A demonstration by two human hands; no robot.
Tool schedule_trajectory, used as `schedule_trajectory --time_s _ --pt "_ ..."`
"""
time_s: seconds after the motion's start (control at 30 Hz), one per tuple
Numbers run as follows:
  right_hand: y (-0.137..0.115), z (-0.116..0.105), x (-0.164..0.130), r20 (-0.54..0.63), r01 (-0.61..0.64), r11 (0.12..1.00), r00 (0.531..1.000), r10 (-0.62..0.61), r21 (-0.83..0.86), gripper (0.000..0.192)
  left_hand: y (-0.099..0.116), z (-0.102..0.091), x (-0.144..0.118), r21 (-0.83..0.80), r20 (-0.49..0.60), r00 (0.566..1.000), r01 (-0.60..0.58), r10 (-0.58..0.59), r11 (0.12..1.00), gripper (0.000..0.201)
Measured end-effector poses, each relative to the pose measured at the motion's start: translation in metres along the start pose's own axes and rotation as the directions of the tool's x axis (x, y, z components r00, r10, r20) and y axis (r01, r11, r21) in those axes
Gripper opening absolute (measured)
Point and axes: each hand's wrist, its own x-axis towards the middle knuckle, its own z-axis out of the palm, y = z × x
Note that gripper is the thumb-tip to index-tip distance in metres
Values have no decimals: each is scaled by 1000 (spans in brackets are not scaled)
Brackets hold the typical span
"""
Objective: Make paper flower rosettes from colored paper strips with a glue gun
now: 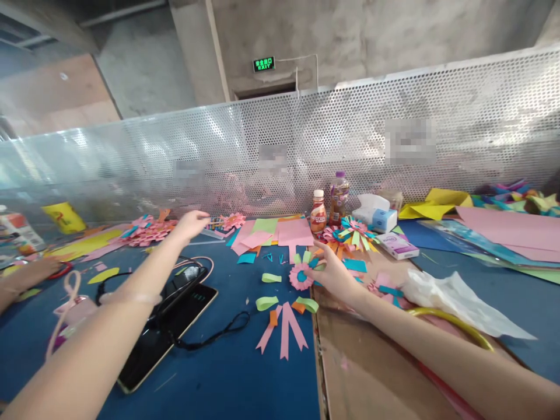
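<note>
1. Head view, hands: the left hand (192,223) is reaching far across the blue table (245,373), fingers loosely curled and palm down, hovering at a heap of pink paper flowers (146,229); whether it is gripping anything cannot be told. The right hand (335,274) is pinching a small pink paper rosette (300,276) with a teal centre between thumb and fingertips, the other fingers spread half open.
2. Counts: two bottles (329,207) are standing side by side at the far edge, beside one tissue box (376,216) and one flat white-and-purple box (398,245). Three green paper loops (266,303) are lying near the rosette, and one pink ribbon tail (284,329) is fanning out just nearer. One larger multicoloured rosette (354,230) is sitting beyond the right hand.
3. Edges and room: a perforated metal screen (394,146) is closing off the far side. A brown cardboard sheet (363,361) is running under the right forearm, its left edge meeting the blue surface. Open blue surface is lying near, between the two forearms.
4. Materials: a glossy black tablet (161,338) with a black cord (219,335) is lying under the left forearm. Crumpled clear plastic (455,297) is resting at right. Flat coloured paper sheets (280,233) are stacking at centre far.
5. Another person's hand (32,271) is resting at the far left edge.
</note>
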Motion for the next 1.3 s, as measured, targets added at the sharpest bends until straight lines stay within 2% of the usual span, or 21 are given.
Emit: schedule_trajectory --time_s 0.03,0.07,0.1,0.13,0.17,0.2,0.27,0.4,0.57,0.67,0.73,0.87,1.1,1.3 --pt "0 0 0 -11 -9 1000 1000 9 19 74 6 11 -4 -2 43 999 0 0 1000 33" --pt "-1 0 1 -23 -22 999 999 23 35 74 14 23 -11 -19 142 989 -28 31 999 33" --pt "-2 -1 2 -38 -37 998 999 39 48 74 22 35 -19 -48 318 943 -82 93 995 36" --pt "-3 -2 2 -58 -52 997 997 56 65 74 31 46 -29 -62 473 870 -125 139 990 39" --pt "-4 -3 2 -72 -70 994 994 77 89 75 39 55 -40 -67 576 800 -157 167 985 42" --pt "-5 -4 3 -79 -89 989 992 99 122 77 45 63 -50 -59 628 759 -178 175 982 44" --pt "-7 -6 3 -66 -129 970 987 146 205 81 54 75 -66 -42 660 724 -227 198 973 45" --pt "-5 -7 3 0 -193 944 980 201 267 75 52 86 -78 -44 634 723 -318 273 947 29" --pt "-8 -6 1 33 -178 954 984 175 243 64 48 93 -81 -126 512 805 -274 299 954 17" --pt "-17 -6 -3 58 -161 957 987 152 243 68 49 96 -85 -158 382 847 -334 369 929 13" --pt "-23 -6 -6 53 -155 959 988 147 238 69 49 98 -87 -152 305 858 -385 414 910 14" --pt "-28 -6 -8 64 -166 954 986 154 249 67 50 100 -89 -110 207 841 -488 500 866 18" --pt "-31 -5 -10 74 -173 945 985 159 276 66 57 97 -96 -52 96 776 -621 623 782 18" --pt "-38 -4 -13 84 -194 940 981 178 281 65 60 98 -100 -14 84 729 -680 679 733 14"
